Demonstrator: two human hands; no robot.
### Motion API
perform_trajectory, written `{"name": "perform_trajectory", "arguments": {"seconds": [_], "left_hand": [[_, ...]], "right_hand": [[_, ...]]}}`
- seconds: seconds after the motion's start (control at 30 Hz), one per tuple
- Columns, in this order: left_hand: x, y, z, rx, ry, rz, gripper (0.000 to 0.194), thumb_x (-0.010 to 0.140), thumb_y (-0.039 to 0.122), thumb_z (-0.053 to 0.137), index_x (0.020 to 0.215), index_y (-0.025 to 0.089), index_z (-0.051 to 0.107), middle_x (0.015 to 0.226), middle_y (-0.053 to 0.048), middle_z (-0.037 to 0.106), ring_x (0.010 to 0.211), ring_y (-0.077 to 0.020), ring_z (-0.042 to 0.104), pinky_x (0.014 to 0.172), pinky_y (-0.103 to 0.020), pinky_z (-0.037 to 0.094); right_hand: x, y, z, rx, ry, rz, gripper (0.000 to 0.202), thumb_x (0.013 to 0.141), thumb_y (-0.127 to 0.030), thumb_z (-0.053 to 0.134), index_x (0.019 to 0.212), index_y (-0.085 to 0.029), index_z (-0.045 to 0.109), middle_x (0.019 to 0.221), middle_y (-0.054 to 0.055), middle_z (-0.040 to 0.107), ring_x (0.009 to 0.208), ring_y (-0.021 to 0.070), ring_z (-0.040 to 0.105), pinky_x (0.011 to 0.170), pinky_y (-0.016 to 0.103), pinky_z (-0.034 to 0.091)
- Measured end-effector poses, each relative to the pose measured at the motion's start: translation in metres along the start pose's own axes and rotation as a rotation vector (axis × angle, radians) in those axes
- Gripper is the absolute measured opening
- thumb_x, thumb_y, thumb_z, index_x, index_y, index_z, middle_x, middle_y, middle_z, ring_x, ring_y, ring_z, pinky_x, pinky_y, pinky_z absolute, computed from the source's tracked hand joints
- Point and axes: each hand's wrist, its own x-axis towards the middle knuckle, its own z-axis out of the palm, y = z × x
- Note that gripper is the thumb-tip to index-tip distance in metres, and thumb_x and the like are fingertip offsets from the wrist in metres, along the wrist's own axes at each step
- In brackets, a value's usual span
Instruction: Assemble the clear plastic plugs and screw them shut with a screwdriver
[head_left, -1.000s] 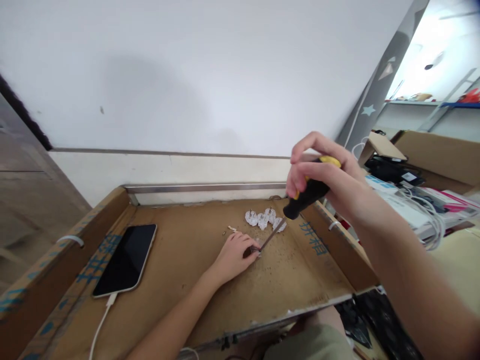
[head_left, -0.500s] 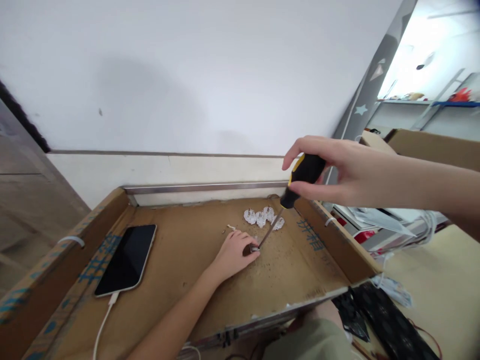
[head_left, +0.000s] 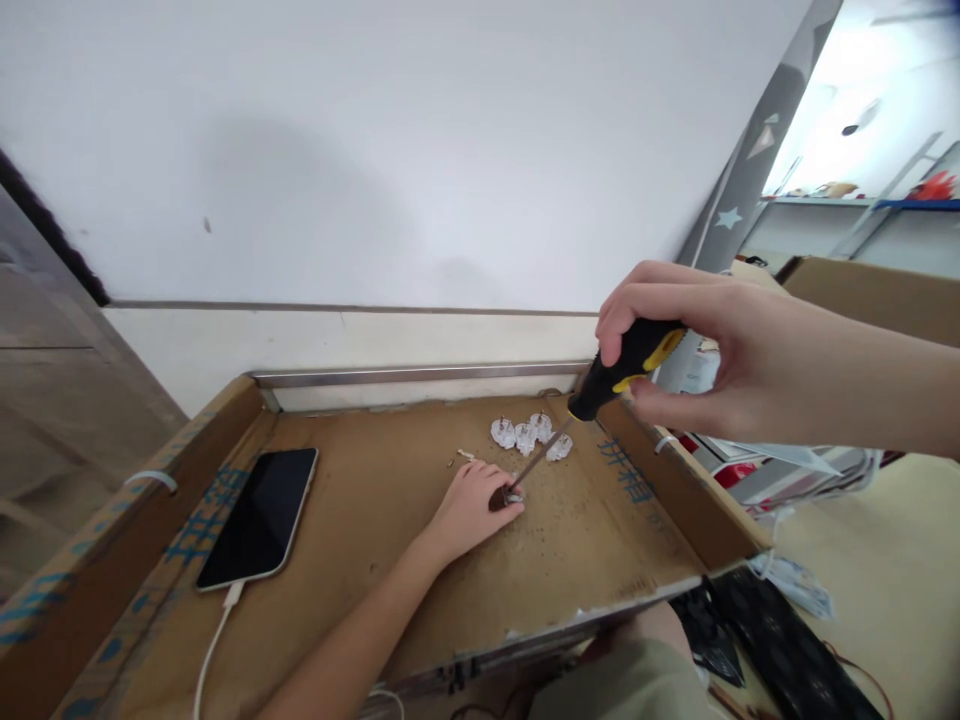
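Note:
My left hand [head_left: 474, 503] rests on the cardboard tray [head_left: 360, 470], thumb and fingers pinching a small clear piece [head_left: 514, 496]. Closed round the black and yellow handle of a screwdriver [head_left: 628, 366] is my right hand [head_left: 686, 345]. The tool slants down to the left, its tip at the small piece. Several clear plastic pieces with metal pins [head_left: 523, 436] lie just behind, near the shaft. Small light-coloured bits [head_left: 466, 455] lie beyond my left fingertips.
A phone [head_left: 259, 517] with a white cable [head_left: 214, 640] lies at the tray's left. Raised cardboard walls [head_left: 679, 490] border the sides, and a white wall [head_left: 337, 160] stands behind. An open carton [head_left: 885, 300] is at the right.
My right hand has turned around the handle and shifted right, and the screwdriver leans further over. My left hand keeps its pinch. The view has shifted slightly.

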Motion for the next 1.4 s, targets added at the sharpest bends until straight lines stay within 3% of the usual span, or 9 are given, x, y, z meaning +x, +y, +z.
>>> {"name": "perform_trajectory", "arguments": {"seconds": [0.2,0.5,0.7,0.93,1.4], "left_hand": [[0.0001,0.0016,-0.0014,0.008,-0.006,-0.006,0.013,0.08,0.034,0.063,0.085,0.022,0.064,0.092,0.0,0.065,0.092,-0.0195,0.054,0.091,-0.035,0.036],[0.0002,0.0007,-0.0003,0.013,-0.001,-0.001,0.012,0.079,0.033,0.064,0.084,0.022,0.063,0.093,0.0,0.064,0.093,-0.0192,0.054,0.092,-0.035,0.035],[0.0004,-0.0026,0.0018,0.018,-0.002,0.003,0.016,0.079,0.035,0.064,0.087,0.022,0.062,0.095,0.0,0.065,0.094,-0.0195,0.054,0.092,-0.035,0.035],[0.0,-0.0013,-0.0003,0.013,-0.015,0.002,0.015,0.081,0.036,0.061,0.085,0.022,0.063,0.093,0.0,0.064,0.094,-0.0199,0.054,0.092,-0.036,0.035],[-0.0001,0.0009,-0.0011,0.017,-0.011,-0.001,0.015,0.081,0.036,0.062,0.085,0.022,0.064,0.092,0.0,0.064,0.094,-0.0196,0.054,0.092,-0.035,0.035]], "right_hand": [[0.0039,0.0087,0.008,0.034,0.01,-0.083,0.021,0.068,-0.017,0.058,0.087,-0.024,0.053,0.092,0.0,0.05,0.06,0.0069,0.051,0.043,0.019,0.041],[0.0041,0.0089,0.0079,-0.005,0.022,-0.093,0.02,0.069,-0.021,0.059,0.088,-0.025,0.053,0.091,-0.001,0.052,0.063,0.0081,0.052,0.045,0.02,0.042],[0.0056,0.0089,0.0093,-0.034,0.002,-0.104,0.021,0.067,-0.017,0.059,0.087,-0.023,0.054,0.09,0.0,0.053,0.066,0.0096,0.052,0.056,0.024,0.045],[0.0047,0.008,0.0075,0.009,0.033,-0.097,0.022,0.069,-0.017,0.058,0.089,-0.025,0.054,0.093,0.002,0.053,0.063,0.0102,0.052,0.04,0.021,0.04],[0.0055,0.0056,0.0061,-0.052,0.022,-0.111,0.021,0.07,-0.021,0.06,0.089,-0.026,0.053,0.092,0.0,0.052,0.06,0.009,0.05,0.043,0.023,0.041]]}}
